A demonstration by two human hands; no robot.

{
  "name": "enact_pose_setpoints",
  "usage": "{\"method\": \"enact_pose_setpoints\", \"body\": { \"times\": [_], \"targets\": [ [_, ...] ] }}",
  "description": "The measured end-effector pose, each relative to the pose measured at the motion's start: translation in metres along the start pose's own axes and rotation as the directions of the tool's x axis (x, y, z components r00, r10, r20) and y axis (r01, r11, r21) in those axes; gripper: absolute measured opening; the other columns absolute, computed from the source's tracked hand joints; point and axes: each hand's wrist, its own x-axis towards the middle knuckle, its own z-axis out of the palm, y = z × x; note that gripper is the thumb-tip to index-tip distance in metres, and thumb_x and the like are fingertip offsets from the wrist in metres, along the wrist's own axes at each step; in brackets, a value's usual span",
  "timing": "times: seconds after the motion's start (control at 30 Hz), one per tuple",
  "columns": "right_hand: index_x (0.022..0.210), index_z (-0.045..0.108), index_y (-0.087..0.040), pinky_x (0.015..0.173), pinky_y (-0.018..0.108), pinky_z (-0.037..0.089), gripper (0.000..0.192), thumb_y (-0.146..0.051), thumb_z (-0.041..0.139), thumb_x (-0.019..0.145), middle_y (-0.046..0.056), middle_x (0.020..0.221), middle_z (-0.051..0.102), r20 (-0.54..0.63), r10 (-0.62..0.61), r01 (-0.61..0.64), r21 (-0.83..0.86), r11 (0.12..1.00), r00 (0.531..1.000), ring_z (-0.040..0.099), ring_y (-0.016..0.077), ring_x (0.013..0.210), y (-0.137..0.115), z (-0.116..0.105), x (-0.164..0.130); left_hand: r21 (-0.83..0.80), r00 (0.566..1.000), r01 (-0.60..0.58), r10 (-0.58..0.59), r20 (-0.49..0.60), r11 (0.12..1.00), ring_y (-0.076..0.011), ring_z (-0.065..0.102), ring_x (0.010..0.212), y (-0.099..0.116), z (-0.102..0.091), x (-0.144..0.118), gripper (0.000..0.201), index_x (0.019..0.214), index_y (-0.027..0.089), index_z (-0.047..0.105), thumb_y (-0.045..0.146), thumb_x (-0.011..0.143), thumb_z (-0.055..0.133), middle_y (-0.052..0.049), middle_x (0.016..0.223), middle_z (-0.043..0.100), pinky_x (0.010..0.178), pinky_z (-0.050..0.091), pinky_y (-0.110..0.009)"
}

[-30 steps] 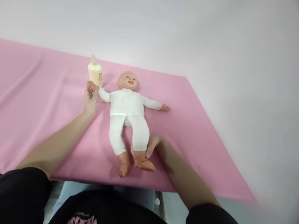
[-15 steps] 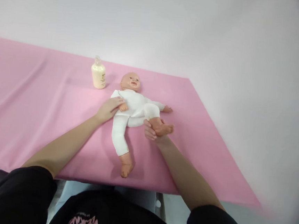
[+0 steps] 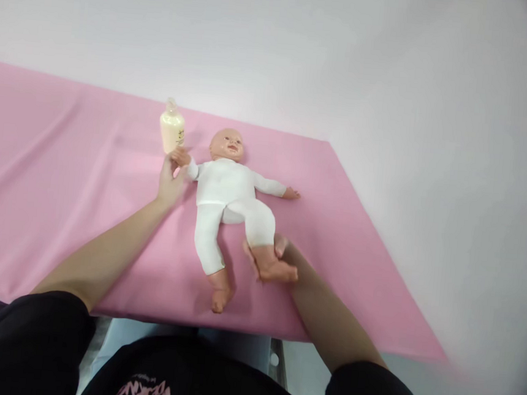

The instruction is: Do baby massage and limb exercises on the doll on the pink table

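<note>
- Between our two hands, a baby doll [image 3: 227, 188] in a white suit is lying face up on the pink sheet [image 3: 51, 203], its head pointing away from us.
- Our left hand [image 3: 171, 180] is closing its fingers [image 3: 168, 166] lightly around the doll's small hand, so that arm is stretching out sideways from the body.
- Our right hand [image 3: 277, 257] is cupping under the doll's ankle and foot, fingers curling round it from below; that leg is bending at the knee and lifting slightly off the sheet.
- Holding opposite limbs this way seems to be keeping the soft body steady while the limbs are being moved.
- Just beyond our left fingertips, a cream bottle [image 3: 171, 129] is standing upright, near the doll's held hand but not touching it, as far as we are able to tell.
- Beyond our right fingers, the doll's other arm is resting free on the sheet, with open pink cloth out to the sheet's right edge.
- Behind our wrists, the sheet's near edge is running close below the doll's free foot, leaving little room toward us; leftward there is wide open cloth.
</note>
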Motion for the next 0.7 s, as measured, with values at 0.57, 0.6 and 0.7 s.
{"method": "enact_pose_setpoints", "body": {
  "times": [0.57, 0.6, 0.7],
  "targets": [
    [0.092, 0.056, -0.02, 0.057, 0.024, 0.061, 0.06, -0.07, 0.081, 0.071, 0.001, 0.076, 0.074, 0.078, -0.407, 0.397, 0.121, 0.91, 0.91, 0.075, 0.0173, 0.067, 0.002, -0.023, -0.001, 0.201, 0.821, -0.433, 0.292, 0.491, 0.879, -0.0286, 0.058, 0.137, 0.022, 0.003, -0.01, 0.042, 0.136, 0.021, 0.06, 0.045, 0.105, 0.047, -0.014, 0.139, 0.066, 0.12, 0.042, -0.052],
    [0.095, 0.056, -0.019, 0.054, 0.022, 0.059, 0.054, -0.067, 0.076, 0.078, 0.001, 0.077, 0.073, -0.103, -0.421, 0.432, 0.124, 0.893, 0.901, 0.073, 0.0163, 0.067, 0.0, -0.02, -0.002, 0.207, 0.748, -0.497, 0.295, 0.594, 0.843, -0.0286, 0.056, 0.139, 0.026, 0.005, -0.012, 0.039, 0.134, 0.022, 0.064, 0.041, 0.106, 0.044, -0.013, 0.139, 0.067, 0.12, 0.04, -0.053],
    [0.106, 0.057, -0.014, 0.054, 0.02, 0.056, 0.036, -0.049, 0.057, 0.096, 0.003, 0.083, 0.073, -0.485, -0.275, 0.389, 0.151, 0.909, 0.83, 0.072, 0.0137, 0.068, -0.005, -0.011, -0.002, 0.234, 0.642, -0.573, 0.253, 0.724, 0.785, -0.0275, 0.053, 0.144, 0.032, 0.008, -0.014, 0.038, 0.128, 0.025, 0.07, 0.029, 0.106, 0.039, -0.012, 0.139, 0.068, 0.122, 0.036, -0.055]
  ]
}}
